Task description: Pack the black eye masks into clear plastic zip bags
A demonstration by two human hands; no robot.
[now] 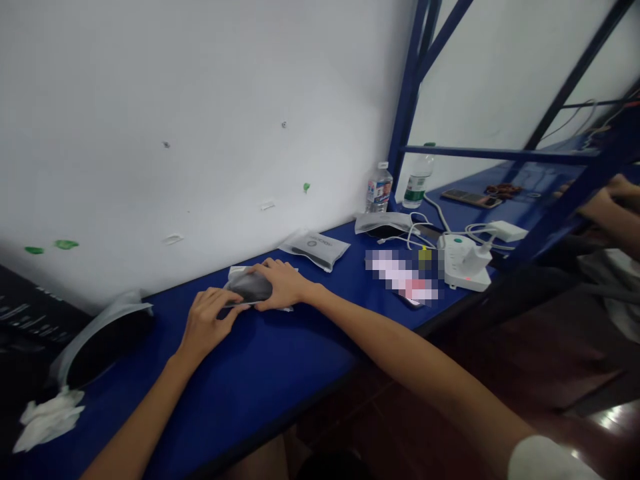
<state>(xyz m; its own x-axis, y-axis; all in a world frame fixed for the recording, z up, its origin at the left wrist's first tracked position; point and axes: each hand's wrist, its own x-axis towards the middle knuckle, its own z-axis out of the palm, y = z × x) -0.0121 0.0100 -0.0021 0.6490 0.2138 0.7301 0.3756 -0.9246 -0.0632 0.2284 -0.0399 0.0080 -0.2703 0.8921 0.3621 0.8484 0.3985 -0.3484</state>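
A dark flat object in a clear plastic sleeve (247,288) lies on the blue tabletop (250,373); it may be a phone, but the hands partly hide it. My left hand (207,320) presses its fingers against the sleeve's near left side. My right hand (283,283) rests over its right end, with the fingers curled onto the dark object. Both hands hold the package flat against the table.
A sealed pouch (314,249) lies beyond my hands, and a white power strip (463,263) with cables stands to the right beside a pixelated patch. Water bottles (379,188) stand by the wall. A co-worker's hand (605,203) shows behind a blue metal frame (550,155).
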